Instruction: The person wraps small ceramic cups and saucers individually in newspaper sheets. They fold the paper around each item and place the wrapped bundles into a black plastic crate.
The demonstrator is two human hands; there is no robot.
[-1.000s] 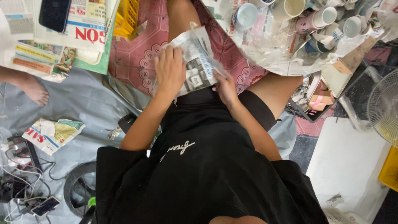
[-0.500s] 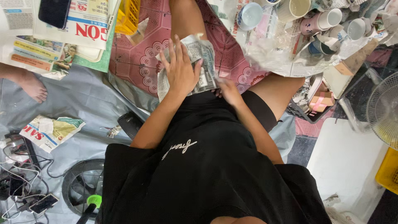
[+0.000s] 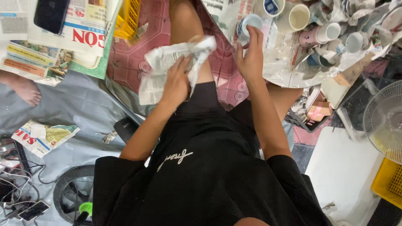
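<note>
newspaper wrapping (image 3: 167, 67), crumpled and bunched, lies across the person's thigh, pressed down by the left hand (image 3: 176, 83), whose fingers are spread flat over the paper with the tips curling into the folds. right hand (image 3: 251, 54) is raised ahead of the knee, its fingers and thumb closed around a small blue-and-white cup (image 3: 250, 23) (only the rim and part of the side show above the fingertips). that cup sits at the near edge of a heap of mugs (image 3: 322, 35) resting on clear plastic. off to the left, a stack of newspapers (image 3: 63, 42) carries a dark phone (image 3: 51, 14), and a bare foot (image 3: 25, 90) of someone else rests nearby.
</note>
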